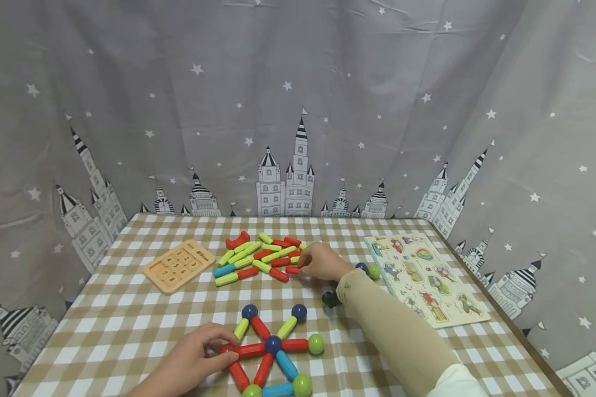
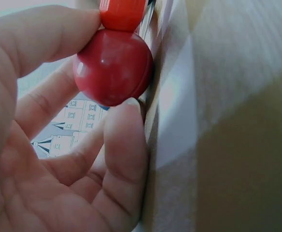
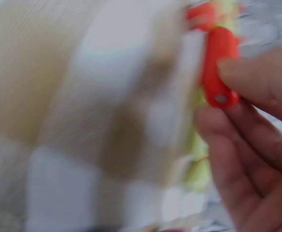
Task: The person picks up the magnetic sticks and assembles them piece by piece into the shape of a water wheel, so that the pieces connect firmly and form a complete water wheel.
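Note:
A flat star of magnetic rods and balls lies on the checked tablecloth near the front. My left hand pinches the red ball at the star's left tip, where a red rod joins it. Farther back, my right hand reaches into a pile of red, green and blue rods and pinches a red rod at the pile's right edge. The right wrist view is blurred.
A wooden number board lies at the back left. A picture peg puzzle sits on the right near the table edge. Loose blue, green and black balls lie by my right forearm. Star-patterned curtains close in the sides and back.

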`<state>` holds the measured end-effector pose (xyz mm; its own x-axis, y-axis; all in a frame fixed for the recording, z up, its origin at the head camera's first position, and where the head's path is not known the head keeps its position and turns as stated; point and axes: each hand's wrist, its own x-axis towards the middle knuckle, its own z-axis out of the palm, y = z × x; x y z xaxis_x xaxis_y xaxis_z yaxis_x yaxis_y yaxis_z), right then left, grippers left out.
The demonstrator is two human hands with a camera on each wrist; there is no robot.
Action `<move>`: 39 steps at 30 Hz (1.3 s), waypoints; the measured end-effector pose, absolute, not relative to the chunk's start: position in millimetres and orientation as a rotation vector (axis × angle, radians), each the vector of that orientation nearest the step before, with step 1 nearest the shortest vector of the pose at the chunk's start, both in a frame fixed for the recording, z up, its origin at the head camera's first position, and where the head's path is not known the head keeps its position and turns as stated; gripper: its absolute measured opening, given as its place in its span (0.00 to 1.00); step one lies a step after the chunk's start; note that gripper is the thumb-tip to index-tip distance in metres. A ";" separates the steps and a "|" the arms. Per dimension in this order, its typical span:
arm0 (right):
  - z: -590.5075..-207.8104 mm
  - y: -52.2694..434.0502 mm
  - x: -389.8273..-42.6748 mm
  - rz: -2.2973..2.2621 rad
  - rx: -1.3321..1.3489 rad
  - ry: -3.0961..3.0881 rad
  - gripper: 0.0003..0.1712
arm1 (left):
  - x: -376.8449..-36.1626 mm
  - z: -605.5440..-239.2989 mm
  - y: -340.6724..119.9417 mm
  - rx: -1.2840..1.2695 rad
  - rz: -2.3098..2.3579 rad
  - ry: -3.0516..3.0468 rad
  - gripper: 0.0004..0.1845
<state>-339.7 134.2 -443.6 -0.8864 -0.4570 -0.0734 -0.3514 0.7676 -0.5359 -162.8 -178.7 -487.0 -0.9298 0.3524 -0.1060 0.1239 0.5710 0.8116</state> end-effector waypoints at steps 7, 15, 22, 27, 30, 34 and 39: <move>-423.2 105.8 -307.4 -0.815 -0.800 2.485 0.06 | -170.0 -481.9 -172.3 0.191 1.289 2.594 0.43; -435.9 88.6 -294.2 -0.800 -0.833 2.465 0.06 | -169.7 -485.5 -176.6 0.379 1.240 2.539 0.38; -418.2 115.9 -291.0 -0.575 -0.759 2.501 0.06 | -169.6 -486.3 -175.8 0.412 1.241 2.540 0.38; -419.3 131.3 -288.9 -0.602 -0.721 2.357 0.06 | -171.4 -483.9 -177.4 0.459 1.239 2.538 0.38; -425.4 130.2 -287.8 -0.672 -0.753 2.335 0.09 | -171.2 -484.4 -177.9 0.444 1.251 2.509 0.38; -430.9 126.9 -288.7 -0.714 -0.807 2.348 0.13 | -170.2 -486.2 -177.7 0.450 1.269 2.498 0.38; -437.7 122.0 -287.8 -0.736 -0.822 2.321 0.18 | -168.2 -488.9 -175.8 0.448 1.271 2.504 0.36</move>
<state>-287.8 122.0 -437.7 -0.6524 -0.6867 -0.3206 -0.3765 0.6608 -0.6493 -168.2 -175.8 -488.9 -0.9074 0.4024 -0.1210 0.1400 0.5610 0.8159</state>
